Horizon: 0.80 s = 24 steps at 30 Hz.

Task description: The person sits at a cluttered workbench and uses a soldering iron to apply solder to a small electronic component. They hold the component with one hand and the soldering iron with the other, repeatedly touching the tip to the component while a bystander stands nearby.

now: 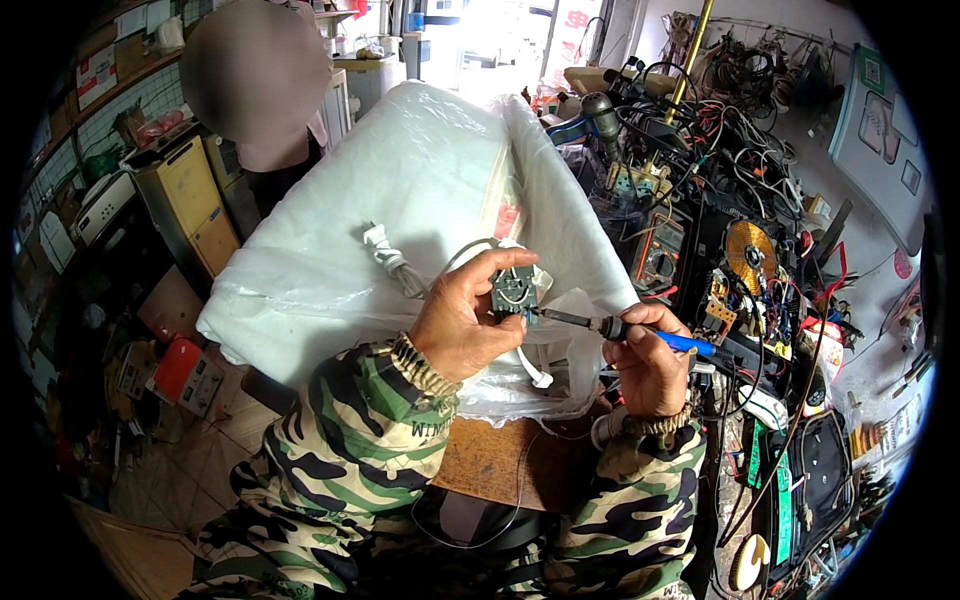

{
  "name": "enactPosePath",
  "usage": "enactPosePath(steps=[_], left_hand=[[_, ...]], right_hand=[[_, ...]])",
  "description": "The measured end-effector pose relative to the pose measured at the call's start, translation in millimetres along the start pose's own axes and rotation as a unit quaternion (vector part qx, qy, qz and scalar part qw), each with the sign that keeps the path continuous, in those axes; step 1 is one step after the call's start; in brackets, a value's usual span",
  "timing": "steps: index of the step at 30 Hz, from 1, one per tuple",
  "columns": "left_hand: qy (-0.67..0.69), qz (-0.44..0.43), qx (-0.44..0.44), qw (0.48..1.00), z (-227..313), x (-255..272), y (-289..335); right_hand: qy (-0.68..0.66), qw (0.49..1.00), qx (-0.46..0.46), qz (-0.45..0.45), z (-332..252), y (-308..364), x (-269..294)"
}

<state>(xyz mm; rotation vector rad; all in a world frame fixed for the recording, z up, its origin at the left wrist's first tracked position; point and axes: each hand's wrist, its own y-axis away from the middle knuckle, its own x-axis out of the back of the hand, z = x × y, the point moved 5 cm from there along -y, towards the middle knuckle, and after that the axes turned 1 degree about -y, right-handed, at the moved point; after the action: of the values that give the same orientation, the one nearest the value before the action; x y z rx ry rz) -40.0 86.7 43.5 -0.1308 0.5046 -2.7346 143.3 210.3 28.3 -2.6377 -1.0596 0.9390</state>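
Note:
Between the thumb and fingers of my left hand [468, 318] is a small dark electrical module [513, 290] with a light wire looped across its face. My right hand [650, 362] grips a soldering iron [690, 344] by its blue handle. The iron points left, and its tip is at the module's lower right edge; whether it touches I cannot tell. A white cable [462, 254] runs behind my left fingers toward the module. Just below the module a short white lead with a plug-like end [540, 379] hangs down. A bundled white cord with a plug [385, 252] lies left of my left hand.
Translucent plastic sheeting [330, 260] drapes a large pale object in front of me. A wooden tabletop [490, 455] shows below it. Tangled cables [745, 170], a multimeter [660, 250] and a copper coil [750, 252] crowd the right side. Another person [285, 150] stands at the far left.

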Motion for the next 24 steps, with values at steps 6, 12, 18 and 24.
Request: enactPosePath(steps=[6, 12, 18, 24], left_hand=[[-0.014, 0.007, 0.001, 1.000, 6, 3, 3], [-0.009, 0.005, -0.010, 1.000, 2, 1, 0], [0.005, 0.007, 0.005, 1.000, 4, 1, 1], [-0.003, 0.007, 0.001, 1.000, 5, 1, 1]], right_hand=[[-0.005, 1.000, -0.005, -0.008, 1, -1, -3], [-0.004, 1.000, 0.003, -0.003, 1, 0, -1], [0.003, 1.000, -0.002, 0.005, -1, 0, -2], [0.014, 0.999, 0.003, -0.033, 3, -2, 4]])
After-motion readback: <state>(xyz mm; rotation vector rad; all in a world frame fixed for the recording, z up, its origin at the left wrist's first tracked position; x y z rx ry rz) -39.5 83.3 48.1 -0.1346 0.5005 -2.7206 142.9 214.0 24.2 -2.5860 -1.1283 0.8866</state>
